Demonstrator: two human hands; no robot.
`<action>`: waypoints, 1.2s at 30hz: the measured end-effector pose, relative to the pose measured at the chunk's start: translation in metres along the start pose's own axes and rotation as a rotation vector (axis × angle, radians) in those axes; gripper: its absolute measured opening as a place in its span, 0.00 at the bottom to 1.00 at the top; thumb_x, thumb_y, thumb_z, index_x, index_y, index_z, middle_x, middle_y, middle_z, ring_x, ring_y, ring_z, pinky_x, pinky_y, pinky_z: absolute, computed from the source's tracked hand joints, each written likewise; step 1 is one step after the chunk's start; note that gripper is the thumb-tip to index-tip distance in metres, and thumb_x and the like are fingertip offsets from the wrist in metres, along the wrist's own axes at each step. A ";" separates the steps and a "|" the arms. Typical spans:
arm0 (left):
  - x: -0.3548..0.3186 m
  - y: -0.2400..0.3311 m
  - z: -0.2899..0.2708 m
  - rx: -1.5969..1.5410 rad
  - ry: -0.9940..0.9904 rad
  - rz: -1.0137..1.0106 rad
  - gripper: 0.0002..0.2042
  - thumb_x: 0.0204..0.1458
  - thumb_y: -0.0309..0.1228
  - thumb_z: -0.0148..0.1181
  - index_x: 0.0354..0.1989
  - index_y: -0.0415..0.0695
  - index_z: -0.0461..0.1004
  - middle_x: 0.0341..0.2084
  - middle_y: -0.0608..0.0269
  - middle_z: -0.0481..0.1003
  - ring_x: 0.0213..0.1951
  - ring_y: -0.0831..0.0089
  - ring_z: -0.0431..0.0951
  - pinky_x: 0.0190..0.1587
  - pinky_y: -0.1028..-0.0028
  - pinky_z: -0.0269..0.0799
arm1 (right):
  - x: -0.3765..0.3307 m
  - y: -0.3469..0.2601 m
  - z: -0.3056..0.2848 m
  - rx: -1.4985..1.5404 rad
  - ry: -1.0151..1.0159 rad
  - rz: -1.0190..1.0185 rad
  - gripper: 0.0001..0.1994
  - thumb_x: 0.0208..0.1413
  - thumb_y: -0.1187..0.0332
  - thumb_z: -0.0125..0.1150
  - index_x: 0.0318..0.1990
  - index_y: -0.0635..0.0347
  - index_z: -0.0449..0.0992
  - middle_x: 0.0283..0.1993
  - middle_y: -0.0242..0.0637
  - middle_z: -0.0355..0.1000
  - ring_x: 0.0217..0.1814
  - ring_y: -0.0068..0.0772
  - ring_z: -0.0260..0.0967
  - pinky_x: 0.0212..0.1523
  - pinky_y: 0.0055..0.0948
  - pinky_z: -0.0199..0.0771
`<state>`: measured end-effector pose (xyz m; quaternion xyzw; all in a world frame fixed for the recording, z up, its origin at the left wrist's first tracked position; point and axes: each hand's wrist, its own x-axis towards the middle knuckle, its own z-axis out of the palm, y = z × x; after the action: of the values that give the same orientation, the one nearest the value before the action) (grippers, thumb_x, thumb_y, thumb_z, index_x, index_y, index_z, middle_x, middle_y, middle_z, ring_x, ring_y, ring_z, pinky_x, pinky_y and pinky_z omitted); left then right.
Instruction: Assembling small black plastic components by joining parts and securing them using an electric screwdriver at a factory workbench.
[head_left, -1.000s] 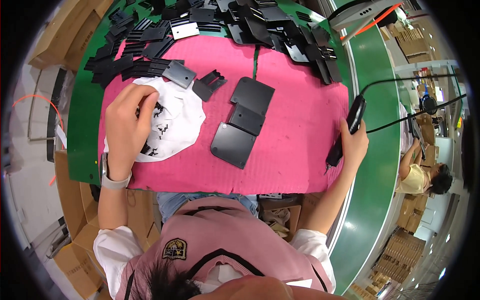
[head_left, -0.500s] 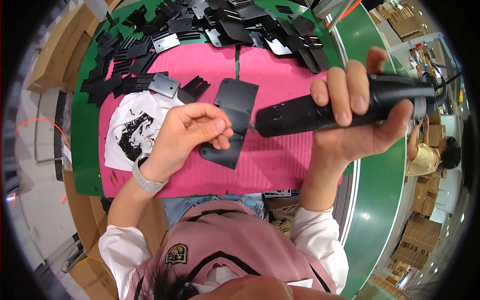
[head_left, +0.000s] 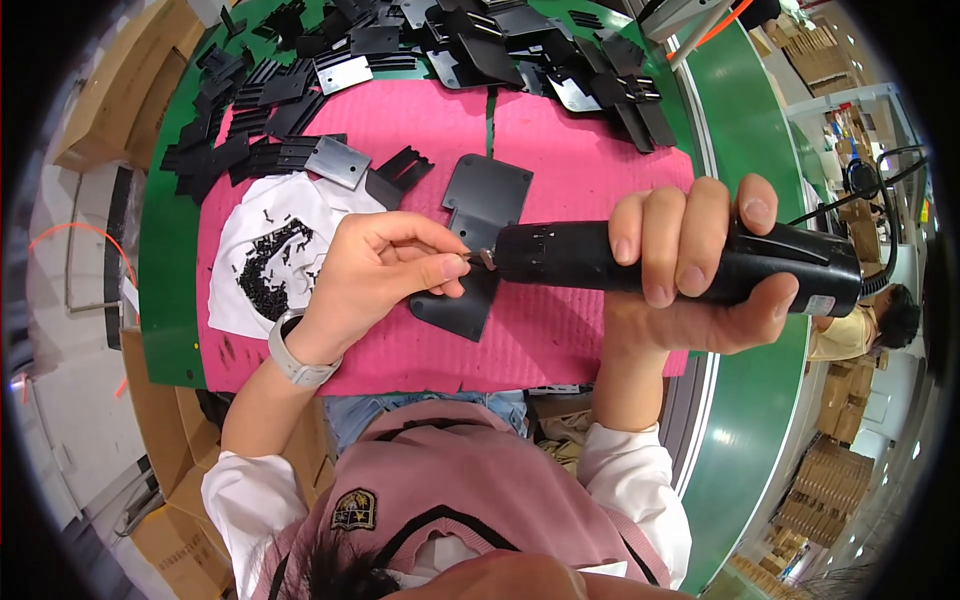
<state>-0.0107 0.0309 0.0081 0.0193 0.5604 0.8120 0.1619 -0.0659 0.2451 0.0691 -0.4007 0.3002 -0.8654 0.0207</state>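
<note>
Two hands: right [head_left: 690, 270] grips smooth black cylindrical screwdriver [head_left: 680, 262], left [head_left: 385, 270] pinching its tip.

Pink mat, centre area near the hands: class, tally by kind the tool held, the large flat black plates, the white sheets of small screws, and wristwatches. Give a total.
Electric screwdriver: 1
Large flat black plates: 1
White sheet of screws: 1
Wristwatch: 1
Total: 4
</note>
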 end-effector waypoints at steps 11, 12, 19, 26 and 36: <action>-0.002 -0.003 0.005 -0.014 -0.026 0.023 0.09 0.48 0.17 0.60 0.38 0.32 0.72 0.29 0.58 0.76 0.29 0.76 0.78 0.33 0.80 0.76 | -0.007 0.012 0.006 0.039 0.163 0.012 0.20 0.58 0.51 0.49 0.51 0.54 0.62 0.24 0.32 0.64 0.19 0.26 0.60 0.31 0.34 0.66; -0.002 0.000 0.007 -0.013 -0.064 0.000 0.11 0.48 0.18 0.60 0.40 0.33 0.70 0.28 0.61 0.76 0.29 0.78 0.77 0.32 0.80 0.75 | -0.006 0.012 0.004 0.057 0.182 0.026 0.21 0.59 0.49 0.46 0.51 0.54 0.62 0.24 0.32 0.63 0.19 0.26 0.59 0.30 0.34 0.65; 0.002 -0.002 -0.005 0.272 0.232 0.141 0.11 0.51 0.18 0.54 0.44 0.36 0.68 0.25 0.69 0.70 0.28 0.85 0.69 0.31 0.85 0.65 | 0.003 -0.008 -0.008 -0.220 0.010 0.125 0.19 0.52 0.60 0.58 0.47 0.59 0.63 0.21 0.34 0.65 0.17 0.25 0.58 0.24 0.29 0.64; 0.012 -0.023 0.003 0.237 0.196 0.152 0.09 0.49 0.17 0.56 0.40 0.35 0.70 0.29 0.70 0.71 0.30 0.87 0.68 0.31 0.86 0.65 | -0.001 -0.002 -0.012 -0.347 -0.034 0.230 0.20 0.51 0.57 0.57 0.45 0.57 0.62 0.20 0.32 0.63 0.16 0.25 0.57 0.27 0.30 0.64; 0.018 -0.032 0.001 0.322 0.253 0.186 0.05 0.45 0.16 0.57 0.31 0.34 0.74 0.19 0.72 0.68 0.23 0.90 0.64 0.27 0.88 0.60 | 0.005 0.010 0.003 -0.584 -0.117 0.281 0.14 0.49 0.70 0.60 0.40 0.61 0.62 0.21 0.33 0.64 0.17 0.22 0.58 0.21 0.24 0.63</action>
<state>-0.0200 0.0472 -0.0239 -0.0054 0.6946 0.7193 0.0098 -0.0695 0.2337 0.0688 -0.3935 0.5861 -0.7070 0.0413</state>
